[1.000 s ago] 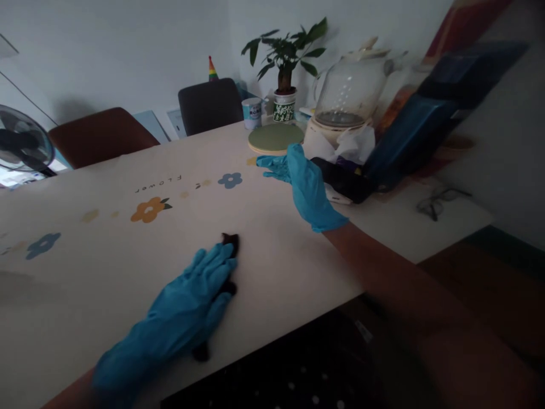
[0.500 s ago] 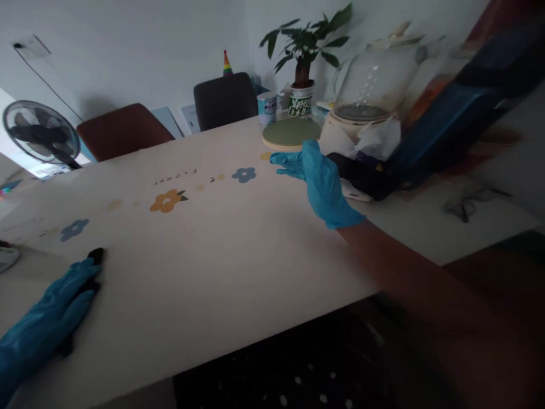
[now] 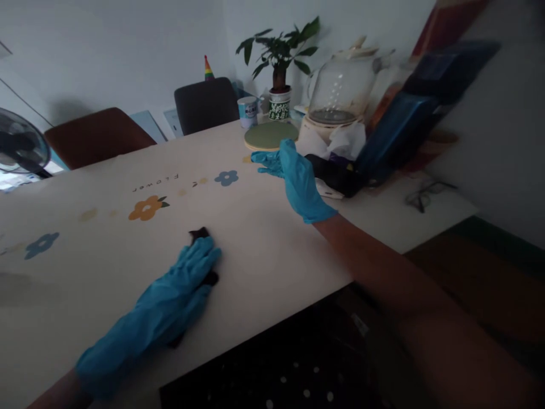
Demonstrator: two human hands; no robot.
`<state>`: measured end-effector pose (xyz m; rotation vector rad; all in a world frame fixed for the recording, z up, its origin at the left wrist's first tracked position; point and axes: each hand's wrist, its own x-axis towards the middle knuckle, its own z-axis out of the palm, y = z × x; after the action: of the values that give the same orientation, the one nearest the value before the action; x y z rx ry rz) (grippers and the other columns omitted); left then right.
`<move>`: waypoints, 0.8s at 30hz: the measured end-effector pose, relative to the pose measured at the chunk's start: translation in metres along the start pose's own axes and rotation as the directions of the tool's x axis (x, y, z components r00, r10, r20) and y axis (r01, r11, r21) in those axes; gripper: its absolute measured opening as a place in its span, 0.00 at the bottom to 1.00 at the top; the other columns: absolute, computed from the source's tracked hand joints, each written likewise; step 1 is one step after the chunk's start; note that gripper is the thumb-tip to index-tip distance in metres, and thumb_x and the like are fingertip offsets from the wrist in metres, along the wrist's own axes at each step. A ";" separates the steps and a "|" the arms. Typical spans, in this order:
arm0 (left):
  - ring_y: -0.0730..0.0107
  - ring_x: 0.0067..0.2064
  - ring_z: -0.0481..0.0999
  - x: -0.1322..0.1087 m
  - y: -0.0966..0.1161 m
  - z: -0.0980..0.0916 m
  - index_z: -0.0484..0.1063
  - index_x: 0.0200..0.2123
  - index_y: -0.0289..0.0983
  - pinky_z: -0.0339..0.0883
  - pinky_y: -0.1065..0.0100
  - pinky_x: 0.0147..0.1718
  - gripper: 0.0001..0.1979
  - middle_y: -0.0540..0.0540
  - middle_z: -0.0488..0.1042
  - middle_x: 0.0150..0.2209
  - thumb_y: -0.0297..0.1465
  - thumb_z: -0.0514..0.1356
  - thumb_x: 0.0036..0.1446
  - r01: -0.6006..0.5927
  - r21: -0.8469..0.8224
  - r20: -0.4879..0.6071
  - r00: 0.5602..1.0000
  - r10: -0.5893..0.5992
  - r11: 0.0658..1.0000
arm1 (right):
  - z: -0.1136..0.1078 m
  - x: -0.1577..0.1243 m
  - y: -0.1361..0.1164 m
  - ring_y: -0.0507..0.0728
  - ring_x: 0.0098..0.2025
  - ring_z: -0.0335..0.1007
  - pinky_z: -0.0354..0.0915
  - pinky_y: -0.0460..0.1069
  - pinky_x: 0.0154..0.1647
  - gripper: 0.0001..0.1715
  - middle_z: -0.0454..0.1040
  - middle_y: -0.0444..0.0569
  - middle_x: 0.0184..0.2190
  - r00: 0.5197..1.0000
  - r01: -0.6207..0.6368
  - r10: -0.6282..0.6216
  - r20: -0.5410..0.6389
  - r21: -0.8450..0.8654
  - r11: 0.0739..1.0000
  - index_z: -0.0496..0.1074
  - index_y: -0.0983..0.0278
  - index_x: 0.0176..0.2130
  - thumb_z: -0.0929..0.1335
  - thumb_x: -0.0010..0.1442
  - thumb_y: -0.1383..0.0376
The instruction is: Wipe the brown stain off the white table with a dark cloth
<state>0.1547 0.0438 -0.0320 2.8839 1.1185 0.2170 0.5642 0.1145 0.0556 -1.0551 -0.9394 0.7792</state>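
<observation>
My left hand (image 3: pixel 183 284), in a blue glove, presses a dark cloth (image 3: pixel 200 233) flat against the white tabletop (image 3: pixel 255 250). Edges of the cloth poke out past the fingertips and between thumb and fingers; the palm hides the rest. My right hand (image 3: pixel 298 182), gloved in blue too, is raised with its fingers stretched to the left and nothing in them. It is beside the black base of a tilted blue object (image 3: pixel 395 130), whose kind I cannot make out. Behind its fingers lies a round green mat (image 3: pixel 271 135).
A glass kettle (image 3: pixel 338 91), a potted plant (image 3: pixel 280 105) and a blue-and-white can (image 3: pixel 247 112) stand at the back. Eyeglasses (image 3: pixel 426 196) lie at the right. Beyond the far edge are a brown chair (image 3: pixel 97 136), a dark chair (image 3: pixel 206 105) and a fan (image 3: pixel 19 142).
My left hand has slid the cloth rightward across the table, from the left edge of view toward the middle. The view has turned slightly right; my right hand keeps its place by the blue object.
</observation>
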 end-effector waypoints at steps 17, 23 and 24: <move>0.37 0.96 0.63 0.195 0.166 -0.005 0.67 0.92 0.31 0.58 0.29 0.95 0.35 0.29 0.65 0.94 0.38 0.56 0.91 -0.493 -0.297 -0.044 0.863 0.503 0.818 | -0.007 -0.002 -0.001 0.73 0.67 0.94 0.89 0.68 0.74 0.41 0.97 0.56 0.59 0.995 0.086 -0.089 0.052 0.061 0.994 0.89 0.49 0.47 0.74 0.76 0.19; 0.38 0.91 0.73 0.212 0.145 -0.001 0.73 0.87 0.36 0.68 0.32 0.92 0.30 0.31 0.74 0.89 0.37 0.58 0.90 -0.251 -0.318 -0.070 0.968 0.241 0.914 | -0.005 0.004 0.001 0.73 0.69 0.94 0.88 0.66 0.75 0.43 0.96 0.57 0.54 0.999 0.035 -0.035 -0.026 -0.005 0.999 0.88 0.51 0.47 0.68 0.83 0.21; 0.36 0.92 0.72 0.217 0.138 -0.004 0.73 0.87 0.34 0.67 0.33 0.92 0.31 0.29 0.73 0.90 0.36 0.59 0.90 -0.191 -0.308 -0.039 0.981 0.188 0.932 | -0.005 0.004 0.000 0.74 0.68 0.94 0.88 0.67 0.75 0.42 0.97 0.56 0.54 0.999 0.027 -0.027 -0.021 0.002 1.000 0.88 0.51 0.46 0.68 0.84 0.22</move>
<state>0.4051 0.0878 0.0088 2.7034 0.7256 0.3764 0.5699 0.1162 0.0558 -1.0449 -0.9327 0.7450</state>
